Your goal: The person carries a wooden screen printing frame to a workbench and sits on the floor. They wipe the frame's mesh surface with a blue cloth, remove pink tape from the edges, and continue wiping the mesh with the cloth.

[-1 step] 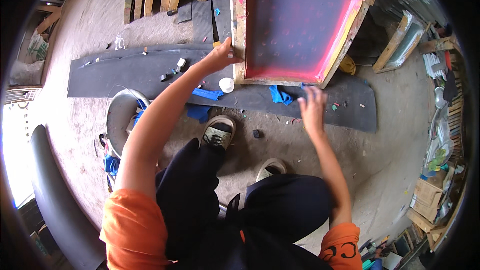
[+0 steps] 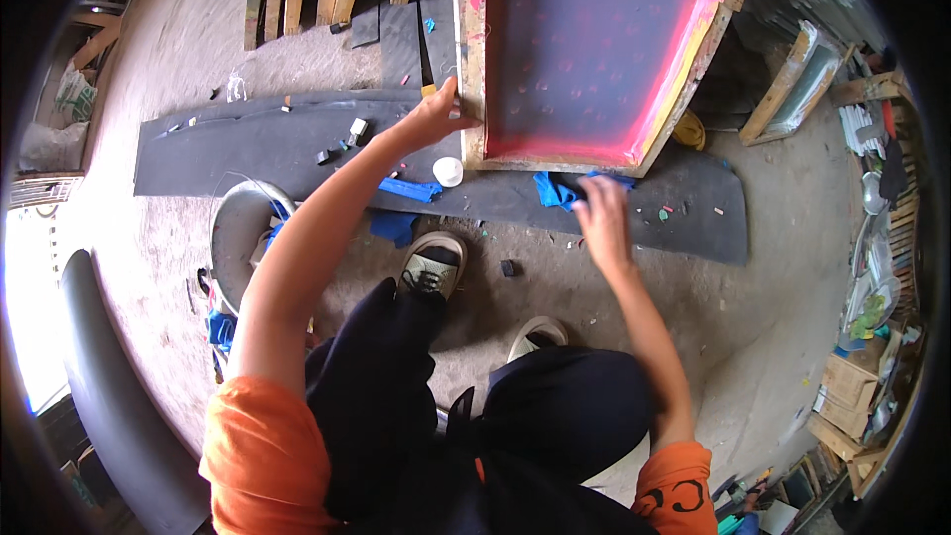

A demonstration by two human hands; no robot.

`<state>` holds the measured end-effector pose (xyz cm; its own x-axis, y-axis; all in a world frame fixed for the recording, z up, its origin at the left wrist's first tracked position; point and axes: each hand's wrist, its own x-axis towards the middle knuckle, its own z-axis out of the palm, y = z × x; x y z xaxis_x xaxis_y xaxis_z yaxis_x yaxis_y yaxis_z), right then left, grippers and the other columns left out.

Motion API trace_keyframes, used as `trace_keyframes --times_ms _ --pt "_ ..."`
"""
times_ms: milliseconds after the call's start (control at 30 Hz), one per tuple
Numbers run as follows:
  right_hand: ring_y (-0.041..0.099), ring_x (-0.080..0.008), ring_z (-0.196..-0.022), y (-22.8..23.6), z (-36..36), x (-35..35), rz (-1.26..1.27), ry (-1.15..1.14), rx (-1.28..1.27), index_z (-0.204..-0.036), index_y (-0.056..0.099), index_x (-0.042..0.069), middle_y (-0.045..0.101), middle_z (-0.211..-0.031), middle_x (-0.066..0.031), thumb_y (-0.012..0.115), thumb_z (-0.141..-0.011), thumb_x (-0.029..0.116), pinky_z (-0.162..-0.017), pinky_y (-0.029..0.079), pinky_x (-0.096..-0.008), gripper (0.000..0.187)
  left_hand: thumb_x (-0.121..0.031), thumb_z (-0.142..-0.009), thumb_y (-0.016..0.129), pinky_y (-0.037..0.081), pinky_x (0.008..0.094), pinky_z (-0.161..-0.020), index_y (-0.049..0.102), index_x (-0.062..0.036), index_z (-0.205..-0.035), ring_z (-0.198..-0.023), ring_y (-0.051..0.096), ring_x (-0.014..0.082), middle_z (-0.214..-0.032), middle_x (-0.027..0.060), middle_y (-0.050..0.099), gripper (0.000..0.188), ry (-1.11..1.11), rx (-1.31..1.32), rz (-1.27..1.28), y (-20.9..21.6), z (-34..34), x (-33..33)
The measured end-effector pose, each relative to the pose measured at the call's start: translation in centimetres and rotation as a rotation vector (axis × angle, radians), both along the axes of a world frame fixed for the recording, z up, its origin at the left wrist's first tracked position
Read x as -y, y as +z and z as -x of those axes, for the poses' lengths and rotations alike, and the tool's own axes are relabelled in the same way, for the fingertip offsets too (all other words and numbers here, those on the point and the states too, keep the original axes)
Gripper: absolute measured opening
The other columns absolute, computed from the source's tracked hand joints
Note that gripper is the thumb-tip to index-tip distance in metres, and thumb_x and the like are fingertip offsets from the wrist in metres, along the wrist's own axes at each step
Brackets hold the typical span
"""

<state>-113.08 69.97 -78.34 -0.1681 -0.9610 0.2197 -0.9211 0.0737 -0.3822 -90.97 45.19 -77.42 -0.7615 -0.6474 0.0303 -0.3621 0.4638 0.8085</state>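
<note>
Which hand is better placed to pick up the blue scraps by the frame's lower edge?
Probably the right hand: though blurred, it is beside the blue scraps, while the left hand holds the frame by its left side.

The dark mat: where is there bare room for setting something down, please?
The dark mat is mostly bare between its left edge and the small black block, beyond the bucket. Its middle is crowded: round white object, blue cloths, framed screen, right hand.

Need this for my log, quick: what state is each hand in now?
Left hand: closed on the pink-stained, four-sided wooden frame.
Right hand: open and blurred near the crumpled blue cloth; contact cannot be told.
</note>
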Motion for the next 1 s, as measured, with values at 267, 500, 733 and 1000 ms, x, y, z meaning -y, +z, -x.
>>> trace_keyframes --times_ms 267,500,733,1000 --pt "0.057 -0.0263 -0.087 -0.5 -0.3 3.1 0.239 -0.193 0.268 -0.093 0.062 0.005 0.057 -0.092 -0.0107 0.060 -0.074 -0.006 -0.077 0.047 -0.0349 0.022 -0.019 -0.073 0.073 0.048 0.0381 -0.073 0.039 0.0017 -0.108 -0.092 0.060 0.0340 -0.096 0.0228 0.059 0.053 0.000 -0.063 0.001 0.0 -0.7 -0.6" --pt "0.054 -0.0258 -0.092 -1.8 4.3 4.2 0.017 -0.250 -0.306 -0.096 0.059 0.000 0.058 -0.090 -0.0128 0.049 -0.079 0.000 -0.082 0.046 -0.0355 0.020 -0.021 -0.073 0.073 0.048 0.0377 -0.071 0.036 0.0063 -0.111 -0.085 0.060 0.0355 -0.092 0.0233 0.059 0.059 -0.035 -0.080 0.075 -0.7 0.0 -0.5" --pt "0.060 -0.0273 -0.088 -4.0 -6.2 8.9 0.205 0.041 0.087 -0.090 0.063 -0.002 0.063 -0.093 -0.0159 0.052 -0.076 -0.007 -0.072 0.050 -0.0366 0.018 -0.020 -0.073 0.073 0.048 0.0395 -0.070 0.037 0.0050 -0.110 -0.085 0.059 0.0371 -0.091 0.0241 0.059 0.058 -0.031 -0.081 0.067 -0.8 0.4 -0.4" --pt "0.059 -0.0184 -0.087 1.9 2.4 10.7 0.853 -0.692 0.659 -0.108 0.055 -0.002 0.062 -0.098 -0.0109 0.051 -0.088 0.003 -0.082 0.045 -0.0295 0.021 -0.019 -0.073 0.072 0.047 0.0395 -0.072 0.035 0.0059 -0.113 -0.087 0.058 0.0387 -0.089 0.0257 0.057 0.060 -0.075 -0.076 0.059 -1.4 -0.6 0.1"
